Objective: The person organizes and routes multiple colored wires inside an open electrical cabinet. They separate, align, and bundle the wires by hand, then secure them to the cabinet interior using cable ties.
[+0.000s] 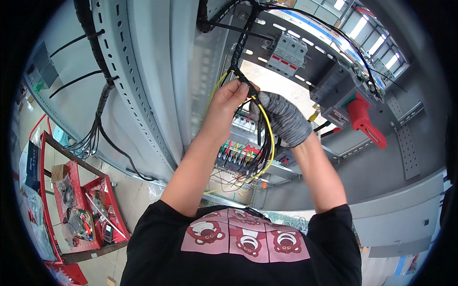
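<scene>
A bundle of black and yellow wires (pixel 240 76), wrapped in black spiral sleeving, drops from the top of the cabinet between my hands. My bare left hand (pixel 228 101) pinches the bundle between thumb and fingers. Just beside it, my right hand (pixel 286 118), in a grey knitted glove, closes on the same bundle from the right; its fingertips are partly hidden. Below my hands the black wires (pixel 257 164) fan out loose, and a yellow wire (pixel 273 143) curves down along their right side. They run toward a row of terminal blocks (pixel 234 155).
Circuit breakers (pixel 288 53) sit on a perforated rail above. A switch with a red rotary handle (pixel 362 121) juts out at the right. At the left, another wrapped wire bundle (pixel 101 102) hangs on the perforated door frame (pixel 125 62). A red tool cart (pixel 112 209) stands lower left.
</scene>
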`<action>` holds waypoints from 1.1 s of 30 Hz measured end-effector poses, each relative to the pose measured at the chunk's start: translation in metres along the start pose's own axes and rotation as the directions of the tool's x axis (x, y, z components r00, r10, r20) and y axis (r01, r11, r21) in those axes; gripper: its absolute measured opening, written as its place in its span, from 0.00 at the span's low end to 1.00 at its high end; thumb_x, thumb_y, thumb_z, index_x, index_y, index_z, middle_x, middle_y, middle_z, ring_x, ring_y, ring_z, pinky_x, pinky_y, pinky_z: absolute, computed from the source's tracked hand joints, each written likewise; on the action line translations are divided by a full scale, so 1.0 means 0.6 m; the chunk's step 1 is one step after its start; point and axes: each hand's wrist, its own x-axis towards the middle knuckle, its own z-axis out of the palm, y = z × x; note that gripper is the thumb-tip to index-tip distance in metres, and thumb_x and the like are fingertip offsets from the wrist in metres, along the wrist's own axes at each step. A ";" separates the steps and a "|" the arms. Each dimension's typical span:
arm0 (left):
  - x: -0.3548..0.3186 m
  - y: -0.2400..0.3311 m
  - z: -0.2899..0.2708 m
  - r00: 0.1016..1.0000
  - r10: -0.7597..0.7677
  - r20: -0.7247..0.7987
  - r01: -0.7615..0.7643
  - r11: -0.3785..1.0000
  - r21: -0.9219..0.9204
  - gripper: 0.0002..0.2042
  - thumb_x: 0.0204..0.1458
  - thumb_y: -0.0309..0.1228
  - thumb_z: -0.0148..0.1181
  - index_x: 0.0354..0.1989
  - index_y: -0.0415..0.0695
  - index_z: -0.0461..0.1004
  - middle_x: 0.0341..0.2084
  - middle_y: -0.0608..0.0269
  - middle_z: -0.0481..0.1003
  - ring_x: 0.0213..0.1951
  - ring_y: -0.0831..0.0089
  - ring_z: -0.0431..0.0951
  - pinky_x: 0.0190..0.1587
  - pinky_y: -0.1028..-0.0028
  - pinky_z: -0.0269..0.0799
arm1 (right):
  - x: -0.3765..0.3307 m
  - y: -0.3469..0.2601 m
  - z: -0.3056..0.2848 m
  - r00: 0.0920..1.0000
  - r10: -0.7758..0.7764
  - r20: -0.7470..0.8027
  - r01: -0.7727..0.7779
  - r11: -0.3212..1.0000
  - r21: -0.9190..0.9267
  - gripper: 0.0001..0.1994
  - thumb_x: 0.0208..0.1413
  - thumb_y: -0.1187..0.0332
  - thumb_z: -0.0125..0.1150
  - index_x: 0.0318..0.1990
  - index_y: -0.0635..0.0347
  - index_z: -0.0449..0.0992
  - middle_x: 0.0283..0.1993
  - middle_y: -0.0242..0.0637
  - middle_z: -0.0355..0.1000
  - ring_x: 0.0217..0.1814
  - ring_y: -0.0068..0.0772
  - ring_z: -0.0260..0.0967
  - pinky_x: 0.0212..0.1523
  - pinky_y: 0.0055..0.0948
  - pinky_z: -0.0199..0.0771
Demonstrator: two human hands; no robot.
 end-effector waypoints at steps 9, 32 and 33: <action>0.001 0.009 0.007 0.999 0.010 -0.048 -0.016 0.992 -0.126 0.14 0.58 0.30 0.53 0.51 0.39 0.69 0.38 0.62 0.74 0.42 0.76 0.73 0.48 0.77 0.66 | -0.023 -0.010 -0.001 0.992 0.096 -0.081 -0.111 0.972 -0.207 0.16 0.55 0.56 0.61 0.36 0.62 0.74 0.27 0.31 0.72 0.25 0.18 0.67 0.28 0.16 0.67; 0.031 -0.027 0.007 0.972 0.230 -0.053 -0.220 0.965 0.141 0.06 0.57 0.24 0.52 0.41 0.40 0.67 0.35 0.61 0.74 0.40 0.77 0.73 0.47 0.76 0.67 | -0.041 -0.042 0.029 0.892 -0.427 0.147 -0.012 -0.347 -0.938 0.10 0.51 0.65 0.61 0.35 0.61 0.76 0.27 0.43 0.73 0.31 0.45 0.71 0.33 0.38 0.71; 0.032 -0.028 0.005 0.976 0.215 -0.039 -0.210 0.973 0.099 0.06 0.57 0.24 0.53 0.42 0.40 0.68 0.35 0.60 0.75 0.40 0.77 0.73 0.47 0.76 0.67 | -0.042 -0.039 0.023 0.896 -0.421 0.138 0.017 -0.278 -0.960 0.10 0.51 0.64 0.60 0.36 0.62 0.76 0.28 0.44 0.73 0.31 0.45 0.71 0.33 0.36 0.71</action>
